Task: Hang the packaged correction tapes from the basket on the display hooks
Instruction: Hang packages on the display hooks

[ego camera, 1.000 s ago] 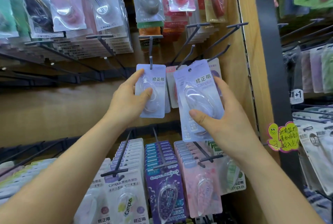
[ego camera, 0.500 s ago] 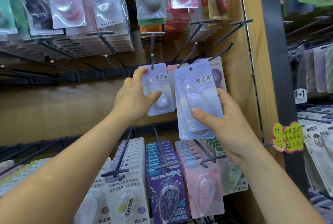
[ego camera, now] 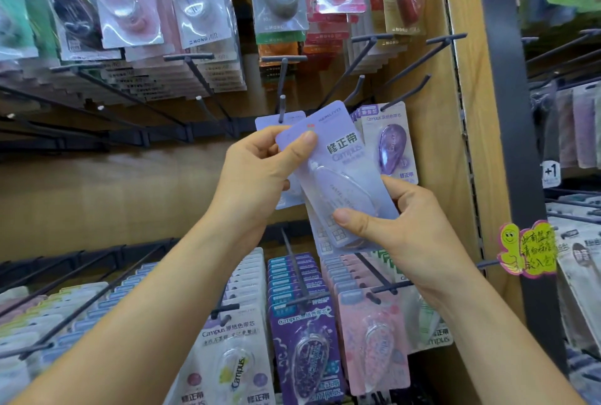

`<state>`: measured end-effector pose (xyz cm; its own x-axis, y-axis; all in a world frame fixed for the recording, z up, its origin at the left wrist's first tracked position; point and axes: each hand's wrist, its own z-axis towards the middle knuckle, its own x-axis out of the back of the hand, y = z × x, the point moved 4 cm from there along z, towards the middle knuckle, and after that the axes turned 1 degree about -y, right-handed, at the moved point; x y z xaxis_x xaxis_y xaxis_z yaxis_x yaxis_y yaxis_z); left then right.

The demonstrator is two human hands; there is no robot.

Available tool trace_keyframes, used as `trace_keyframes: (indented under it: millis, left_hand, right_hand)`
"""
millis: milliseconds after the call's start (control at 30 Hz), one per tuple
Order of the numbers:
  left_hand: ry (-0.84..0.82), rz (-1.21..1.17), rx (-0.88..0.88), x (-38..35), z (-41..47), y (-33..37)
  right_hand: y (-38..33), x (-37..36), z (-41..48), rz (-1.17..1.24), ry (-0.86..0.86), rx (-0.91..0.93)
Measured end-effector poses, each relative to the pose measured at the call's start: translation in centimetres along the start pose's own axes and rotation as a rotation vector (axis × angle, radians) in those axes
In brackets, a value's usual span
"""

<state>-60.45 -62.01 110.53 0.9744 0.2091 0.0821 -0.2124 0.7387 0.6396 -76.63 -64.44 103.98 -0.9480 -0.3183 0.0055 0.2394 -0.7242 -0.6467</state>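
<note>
The left hand (ego camera: 260, 173) pinched the top-left corner of a lilac correction tape pack (ego camera: 348, 157), thumb pressed on its front and fingers curled behind. The right hand (ego camera: 409, 232) gripped the same pack's lower end, thumb across the clear blister and fingers wrapped round the right edge. The pack was tilted, its top leaning left. It was held in front of the wooden display panel (ego camera: 468, 144), not on any hook. Pale card edges showed under its lower end in the right hand; how many packs lay there could not be told. Just behind the left hand, another pale pack (ego camera: 270, 121) hung on a dark hook (ego camera: 282, 105). A purple pack (ego camera: 390, 144) hung just beside the held one, to its right. Below the hands hung 3 full rows: white packs (ego camera: 234, 356), dark purple packs (ego camera: 302, 349) and pink packs (ego camera: 374, 339). A yellow smiley note (ego camera: 527, 248) was stuck at the right.
</note>
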Motion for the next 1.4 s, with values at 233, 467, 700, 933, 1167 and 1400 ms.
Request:
trace_keyframes:
  millis: [233,467,700,933,1167,1400]
  left_hand:
    - [0.129,-0.039,-0.115,1.5,1.5,2.1]
    - [0.173,0.057,-0.123,2.4,3.2,3.1]
    - [0.085,0.074,-0.001,2.5,4.2,3.1]
    - [0.051,0.040,0.175,2.7,3.7,2.6]
    - [-0.047,0.351,-0.026,2.9,0.2,1.2]
    - [-0.016,0.582,-0.050,3.2,1.4,-0.2]
  right_hand:
    - [-0.4,0.1,0.0,-0.079,0.093,0.064]
    - [-0.5,-0.5,0.6,-0.210,0.189,0.120]
    - [0.2,-1.1,0.9,-0.300,0.175,0.029]
    - [0.6,-1.9,1.1,-0.272,0.097,-0.052]
    - [1.2,-2.2,1.2,-0.377,0.184,-0.032]
    - [-0.8,-0.4,0.0,-0.621,0.442,0.059]
